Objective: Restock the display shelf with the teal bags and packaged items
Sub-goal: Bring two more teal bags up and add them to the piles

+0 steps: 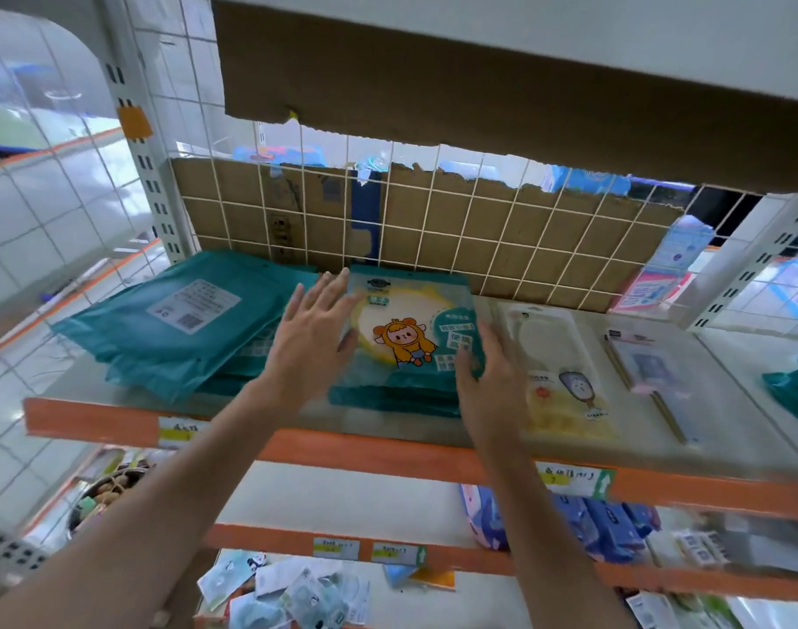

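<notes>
Apparently squaring the top teal pack [406,338] at middle of shelf [342,447], left hand [315,329] and right hand [488,379] open, fingers straight along its sides, gripping nothing; next probably needs an even inward nudge.

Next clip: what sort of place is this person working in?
Most likely a small retail shop. The shelf has an orange front edge carrying price labels, flat packaged goods like the cartoon-printed teal bag lie stacked for display, and a white wire grid backs it.
</notes>
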### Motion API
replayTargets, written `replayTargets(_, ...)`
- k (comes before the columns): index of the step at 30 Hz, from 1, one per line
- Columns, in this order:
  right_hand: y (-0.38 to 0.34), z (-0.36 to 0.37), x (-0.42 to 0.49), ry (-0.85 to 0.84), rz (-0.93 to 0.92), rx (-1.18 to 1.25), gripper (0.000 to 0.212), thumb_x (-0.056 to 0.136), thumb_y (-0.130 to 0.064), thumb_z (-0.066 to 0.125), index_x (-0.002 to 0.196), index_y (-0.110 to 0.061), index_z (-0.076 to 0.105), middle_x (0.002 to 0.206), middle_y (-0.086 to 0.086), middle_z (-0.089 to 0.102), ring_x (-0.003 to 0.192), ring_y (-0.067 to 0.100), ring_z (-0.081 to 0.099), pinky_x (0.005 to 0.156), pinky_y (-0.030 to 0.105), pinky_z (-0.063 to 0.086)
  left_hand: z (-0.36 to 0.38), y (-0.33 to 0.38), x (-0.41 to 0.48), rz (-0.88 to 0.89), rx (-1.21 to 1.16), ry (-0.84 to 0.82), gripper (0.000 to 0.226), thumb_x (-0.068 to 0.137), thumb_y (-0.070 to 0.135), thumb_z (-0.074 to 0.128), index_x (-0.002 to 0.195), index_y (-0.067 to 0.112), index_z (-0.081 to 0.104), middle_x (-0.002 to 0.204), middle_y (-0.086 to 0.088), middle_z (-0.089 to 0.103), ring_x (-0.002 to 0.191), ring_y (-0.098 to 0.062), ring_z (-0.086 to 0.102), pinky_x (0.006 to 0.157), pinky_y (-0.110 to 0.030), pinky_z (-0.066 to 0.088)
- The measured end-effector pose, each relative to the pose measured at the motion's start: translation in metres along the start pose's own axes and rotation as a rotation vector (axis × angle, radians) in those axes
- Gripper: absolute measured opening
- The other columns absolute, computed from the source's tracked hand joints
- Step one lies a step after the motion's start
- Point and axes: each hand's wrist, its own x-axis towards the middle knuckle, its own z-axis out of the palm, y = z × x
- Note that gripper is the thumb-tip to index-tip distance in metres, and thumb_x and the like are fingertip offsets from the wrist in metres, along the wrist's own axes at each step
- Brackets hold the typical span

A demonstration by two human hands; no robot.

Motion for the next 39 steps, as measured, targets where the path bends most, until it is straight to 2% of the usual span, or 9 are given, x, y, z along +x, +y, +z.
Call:
replayTargets(2, -0.017, -0.005, 0.001, -0.125, -0.136, -0.161, 0.055, 0.094, -0.038, 0.048, 0.144, -0.019, 0.034, 0.148, 0.006, 0.036, 0.140, 0.024, 0.023, 0.115, 0.040, 0.018, -0.016, -0.010, 0.000, -0.009, 0.197, 0.019, 0.049, 0.095, 0.028, 0.046, 0.143, 0.022, 0.035, 0.155, -0.005, 0.022, 0.144, -0.021, 0.012, 0.117, -0.041, 0.002)
replayTargets(8, -0.073, 0.016, -0.001, -0.284, -0.322, -0.252, 0.061, 0.093, -0.041, 0.049, 0.147, -0.024, 0.026, 0.155, 0.004, 0.022, 0.145, 0.023, 0.008, 0.116, 0.039, 0.000, -0.061, -0.071, -0.017, -0.202, 0.365, -0.060, 0.056, 0.095, 0.036, 0.044, 0.145, 0.019, 0.029, 0.154, -0.009, 0.023, 0.143, -0.026, 0.014, 0.116, -0.046, 0.004)
replayTargets(14, -0.127, 0.055, -0.012, -0.414, -0.472, -0.243, 0.068, 0.091, -0.047, 0.051, 0.148, -0.030, 0.019, 0.156, 0.002, 0.018, 0.145, 0.021, 0.006, 0.116, 0.037, 0.001, -0.098, -0.139, -0.036, -0.287, 0.367, -0.042, 0.052, 0.093, 0.031, 0.047, 0.142, 0.020, 0.037, 0.150, -0.008, 0.032, 0.141, -0.025, 0.021, 0.114, -0.044, 0.011)
replayTargets(23, -0.183, 0.111, -0.034, -0.573, -0.607, -0.232, 0.075, 0.083, -0.039, 0.066, 0.146, -0.030, 0.027, 0.157, 0.003, 0.018, 0.146, 0.023, 0.004, 0.115, 0.037, -0.005, -0.116, -0.205, -0.034, -0.158, 0.334, -0.127, 0.053, 0.095, 0.039, 0.042, 0.144, 0.024, 0.031, 0.151, -0.006, 0.030, 0.140, -0.025, 0.023, 0.113, -0.046, 0.015)
replayTargets(29, -0.193, 0.130, -0.048, -0.393, -0.651, -0.184, 0.069, 0.065, -0.007, 0.077, 0.129, -0.020, 0.056, 0.135, 0.009, 0.054, 0.129, 0.033, 0.045, 0.110, 0.047, 0.021, -0.115, -0.222, -0.028, -0.112, 0.174, -0.200, 0.056, 0.094, 0.051, 0.028, 0.143, 0.025, 0.033, 0.152, -0.004, 0.029, 0.140, -0.026, 0.025, 0.112, -0.044, 0.017)
replayTargets(32, -0.193, 0.133, -0.051, -0.227, -0.669, -0.180, 0.050, 0.065, -0.010, 0.076, 0.113, -0.020, 0.068, 0.117, 0.002, 0.067, 0.109, 0.022, 0.061, 0.103, 0.040, 0.040, -0.118, -0.222, -0.024, -0.067, 0.058, -0.221, 0.067, 0.088, 0.062, 0.017, 0.142, 0.026, 0.035, 0.150, -0.001, 0.032, 0.138, -0.025, 0.028, 0.111, -0.045, 0.019)
replayTargets(35, -0.195, 0.129, -0.050, -0.069, -0.593, -0.096, 0.022, 0.084, -0.023, 0.058, 0.101, -0.021, 0.072, 0.109, -0.005, 0.070, 0.103, 0.013, 0.063, 0.093, 0.027, 0.042, -0.119, -0.227, -0.022, 0.010, -0.026, -0.244, 0.081, 0.080, 0.077, 0.008, 0.141, 0.033, 0.036, 0.150, 0.003, 0.033, 0.138, -0.025, 0.028, 0.110, -0.050, 0.021)
replayTargets(37, -0.194, 0.125, -0.044, -0.017, -0.505, 0.019, 0.027, 0.090, -0.032, 0.050, 0.099, -0.019, 0.071, 0.106, -0.005, 0.070, 0.102, 0.011, 0.064, 0.088, 0.026, 0.048, -0.122, -0.229, -0.019, 0.054, -0.139, -0.253, 0.089, 0.071, 0.085, 0.002, 0.138, 0.038, 0.039, 0.148, 0.006, 0.035, 0.137, -0.024, 0.031, 0.109, -0.053, 0.024)
replayTargets(39, -0.194, 0.118, -0.032, 0.035, -0.442, 0.162, 0.028, 0.091, -0.032, 0.050, 0.097, -0.014, 0.071, 0.102, -0.001, 0.072, 0.095, 0.011, 0.066, 0.077, 0.028, 0.056, -0.130, -0.224, -0.015, 0.104, -0.310, -0.228, 0.081, 0.073, 0.085, 0.006, 0.130, 0.043, 0.045, 0.143, 0.008, 0.041, 0.131, -0.021, 0.039, 0.103, -0.055, 0.033)
